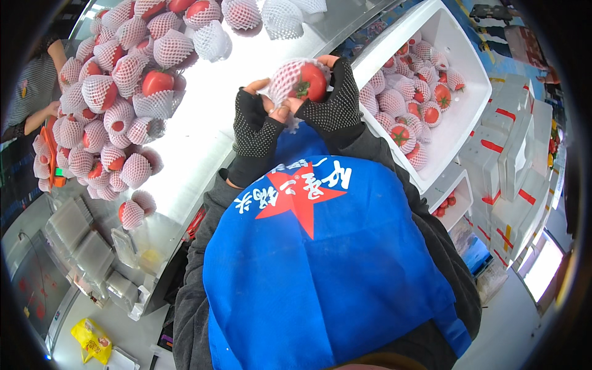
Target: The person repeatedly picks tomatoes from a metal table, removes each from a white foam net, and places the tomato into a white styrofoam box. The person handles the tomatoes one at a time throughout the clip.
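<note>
A red tomato [315, 82] with a green calyx is partly covered by a white foam net sleeve [283, 79], between my two hands above the table's near edge. My right hand [335, 99], in a black fingerless glove with light dots, curls round the tomato's right side. The thumb and fingers of my left hand [259, 120], gloved alike, pinch the sleeve at its lower left. On the table to the left lies a heap of netted tomatoes [113, 99]. One tomato [158, 83] there shows bare above its sleeve. Loose foam net sleeves [283, 19] lie at the far edge.
At my right stands a white foam box [467, 111] holding many netted tomatoes. Stacked foam boxes [504, 152] with red tape are farther right. Clear plastic containers [92, 256] sit at the lower left of the metal table [203, 134]. Another person's arm [41, 115] reaches in at far left.
</note>
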`<state>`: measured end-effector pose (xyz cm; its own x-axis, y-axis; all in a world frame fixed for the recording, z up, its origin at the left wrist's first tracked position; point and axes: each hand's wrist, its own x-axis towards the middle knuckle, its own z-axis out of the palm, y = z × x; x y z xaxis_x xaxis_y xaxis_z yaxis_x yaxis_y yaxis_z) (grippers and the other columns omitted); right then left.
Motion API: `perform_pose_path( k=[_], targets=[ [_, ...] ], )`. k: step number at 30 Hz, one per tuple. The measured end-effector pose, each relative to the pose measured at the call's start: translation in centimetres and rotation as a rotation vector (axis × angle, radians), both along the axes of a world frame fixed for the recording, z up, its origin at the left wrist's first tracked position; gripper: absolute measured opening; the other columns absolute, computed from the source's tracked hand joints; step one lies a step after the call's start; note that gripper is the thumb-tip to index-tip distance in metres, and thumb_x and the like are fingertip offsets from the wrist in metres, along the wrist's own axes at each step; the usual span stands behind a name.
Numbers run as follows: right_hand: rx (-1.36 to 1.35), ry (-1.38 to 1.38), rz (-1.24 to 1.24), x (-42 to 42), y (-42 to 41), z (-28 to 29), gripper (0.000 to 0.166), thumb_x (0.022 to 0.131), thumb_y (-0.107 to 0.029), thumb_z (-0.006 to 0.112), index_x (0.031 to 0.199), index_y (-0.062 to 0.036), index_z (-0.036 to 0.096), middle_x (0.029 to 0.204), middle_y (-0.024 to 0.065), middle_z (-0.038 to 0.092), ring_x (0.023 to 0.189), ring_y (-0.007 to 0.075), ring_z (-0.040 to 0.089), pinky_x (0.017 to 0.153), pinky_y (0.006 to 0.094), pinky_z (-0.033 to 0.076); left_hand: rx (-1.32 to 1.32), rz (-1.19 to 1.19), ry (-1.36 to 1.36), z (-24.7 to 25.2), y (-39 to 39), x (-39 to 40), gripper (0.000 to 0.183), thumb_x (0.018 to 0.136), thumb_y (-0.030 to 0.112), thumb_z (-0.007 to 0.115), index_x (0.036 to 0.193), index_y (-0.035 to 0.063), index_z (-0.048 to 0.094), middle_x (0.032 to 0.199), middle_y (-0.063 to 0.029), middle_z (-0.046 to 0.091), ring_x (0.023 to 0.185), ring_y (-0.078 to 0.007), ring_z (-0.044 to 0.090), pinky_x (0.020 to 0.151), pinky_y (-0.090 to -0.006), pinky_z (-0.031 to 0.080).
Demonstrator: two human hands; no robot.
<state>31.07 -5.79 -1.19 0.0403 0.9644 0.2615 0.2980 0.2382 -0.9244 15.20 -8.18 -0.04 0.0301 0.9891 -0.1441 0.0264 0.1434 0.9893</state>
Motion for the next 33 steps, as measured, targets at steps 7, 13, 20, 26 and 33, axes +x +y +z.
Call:
perform_pose_path(
  k=[7, 13, 20, 26, 33],
  targets=[
    [-0.158, 0.117, 0.055, -2.3, 1.0, 1.3, 0.06, 0.07, -0.032, 0.077, 0.11, 0.0023, 0.048, 0.096, 0.014, 0.054, 0.083, 0.0212, 0.058, 0.07, 0.0327, 0.051, 0.183, -0.002, -0.054, -2.0, 2.1, -1.3, 0.086, 0.064, 0.03, 0.08, 0.132, 0.0026, 0.034, 0.12, -0.0133, 0.046, 0.11, -0.0239, 0.051, 0.089, -0.0353, 0.047],
    [-0.217, -0.041, 0.061, -4.0, 1.0, 2.2, 0.022, 0.083, -0.019, 0.066, 0.095, -0.0018, 0.06, 0.071, 0.0097, 0.061, 0.063, 0.0169, 0.061, 0.058, 0.0297, 0.049, -0.188, 0.003, -0.598, -1.3, 1.3, -4.5, 0.08, 0.069, 0.034, 0.075, 0.13, 0.0045, 0.033, 0.119, -0.0122, 0.048, 0.106, -0.0227, 0.053, 0.089, -0.0344, 0.047],
    [0.249, -0.404, 0.156, -6.3, -1.4, 2.5, 0.013, 0.077, -0.011, 0.067, 0.084, -0.0028, 0.059, 0.071, 0.0141, 0.059, 0.061, 0.031, 0.059, 0.056, 0.0374, 0.049, -0.042, -0.024, -0.584, -1.2, 0.8, -7.0, 0.076, 0.074, 0.032, 0.073, 0.131, 0.0015, 0.033, 0.119, -0.0103, 0.05, 0.11, -0.02, 0.051, 0.096, -0.0335, 0.041],
    [0.304, -0.257, 0.433, -8.5, -1.1, 2.7, 0.018, 0.072, -0.006, 0.069, 0.085, -0.0049, 0.057, 0.073, 0.0129, 0.058, 0.061, 0.0304, 0.059, 0.056, 0.0362, 0.048, -0.031, 0.082, -0.527, 0.7, 0.9, -9.7, 0.092, 0.067, 0.035, 0.078, 0.137, 0.0028, 0.028, 0.128, -0.0103, 0.042, 0.121, -0.0221, 0.041, 0.102, -0.0345, 0.034],
    [0.129, -0.129, 0.33, -6.0, -0.8, 3.0, 0.019, 0.074, -0.002, 0.065, 0.092, -0.0038, 0.06, 0.075, 0.012, 0.06, 0.065, 0.0252, 0.061, 0.06, 0.033, 0.05, 0.788, 0.271, 0.981, 1.1, 16.1, -26.9, 0.072, 0.082, 0.026, 0.065, 0.135, -0.0051, 0.027, 0.133, -0.0232, 0.038, 0.124, -0.0357, 0.038, 0.106, -0.0377, 0.028]
  ],
)
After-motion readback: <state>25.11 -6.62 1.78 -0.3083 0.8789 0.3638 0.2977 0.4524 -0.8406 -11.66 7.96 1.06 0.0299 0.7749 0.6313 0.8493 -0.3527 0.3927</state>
